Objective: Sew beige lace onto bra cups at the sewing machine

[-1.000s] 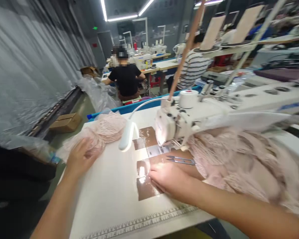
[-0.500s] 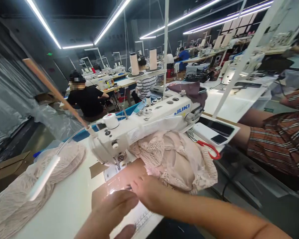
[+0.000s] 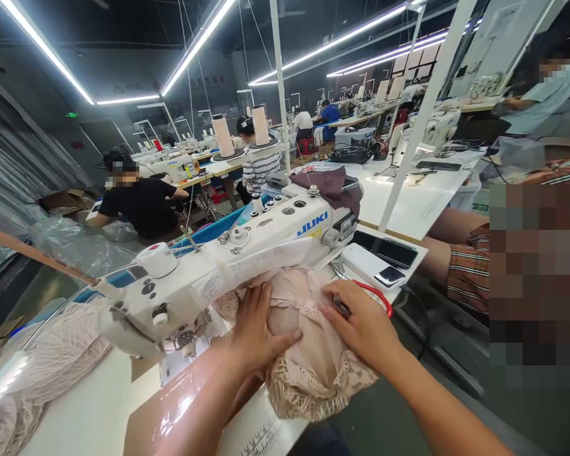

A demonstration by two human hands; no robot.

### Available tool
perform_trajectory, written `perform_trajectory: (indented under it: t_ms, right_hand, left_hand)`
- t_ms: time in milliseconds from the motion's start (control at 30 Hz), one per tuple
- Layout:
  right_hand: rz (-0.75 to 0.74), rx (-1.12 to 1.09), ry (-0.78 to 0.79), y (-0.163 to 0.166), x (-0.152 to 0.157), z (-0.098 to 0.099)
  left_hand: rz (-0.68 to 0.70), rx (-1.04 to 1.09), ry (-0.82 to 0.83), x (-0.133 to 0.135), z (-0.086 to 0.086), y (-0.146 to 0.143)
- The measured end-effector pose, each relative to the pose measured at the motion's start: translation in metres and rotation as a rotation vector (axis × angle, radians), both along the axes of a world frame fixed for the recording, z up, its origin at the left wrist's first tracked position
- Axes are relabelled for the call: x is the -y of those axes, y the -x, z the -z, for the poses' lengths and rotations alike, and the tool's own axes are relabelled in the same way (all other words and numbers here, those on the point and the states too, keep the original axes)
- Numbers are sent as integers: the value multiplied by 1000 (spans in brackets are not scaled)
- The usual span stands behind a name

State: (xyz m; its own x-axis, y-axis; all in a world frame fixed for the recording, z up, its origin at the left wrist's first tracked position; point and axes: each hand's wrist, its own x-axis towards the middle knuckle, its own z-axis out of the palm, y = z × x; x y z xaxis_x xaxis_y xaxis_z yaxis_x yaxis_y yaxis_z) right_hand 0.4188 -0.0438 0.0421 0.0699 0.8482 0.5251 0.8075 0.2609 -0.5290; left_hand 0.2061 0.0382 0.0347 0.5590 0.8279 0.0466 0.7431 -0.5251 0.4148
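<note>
A bundle of pale pink-beige lace garments (image 3: 308,354) lies bunched at the front edge of the sewing table, beside the arm of a white JUKI sewing machine (image 3: 266,244). My left hand (image 3: 254,332) rests on its left side, fingers stretched flat and thumb spread over the fabric. On the far right of the bundle, my right hand (image 3: 361,320) is closed, its fingertips against the cloth. A small dark tool (image 3: 342,305) shows between its fingers; its kind is unclear. The needle area (image 3: 185,342) lies left of my left forearm.
Red-handled scissors (image 3: 375,294) lie right of the bundle, near a white box (image 3: 368,263) and a phone (image 3: 389,275). More lace pieces (image 3: 61,354) are heaped at left. Thread cones (image 3: 224,136) stand behind the machine. A person in striped shorts (image 3: 470,266) sits at right.
Both hands have moved from the table near the needle onto the lace bundle, the right one farther right. The bundle has shifted toward the front edge, and the view has turned right.
</note>
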Motion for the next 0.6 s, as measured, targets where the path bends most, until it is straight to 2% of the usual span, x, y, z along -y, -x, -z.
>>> perform_trajectory:
  t_ms: [100, 200, 300, 433, 600]
  right_hand:
    - [75, 62, 160, -15, -16, 10]
    - [75, 83, 206, -18, -21, 16]
    - [57, 87, 74, -18, -18, 15]
    - [-74, 65, -181, -15, -10, 6]
    - [-86, 5, -215, -4, -10, -10]
  left_hand:
    - [-61, -7, -19, -18, 17, -6]
    - [-47, 6, -52, -27, 20, -7]
    - [-22, 5, -42, -30, 16, -7]
    - [-23, 3, -19, -30, 12, -5]
    - [12, 19, -182, -18, 3, -5]
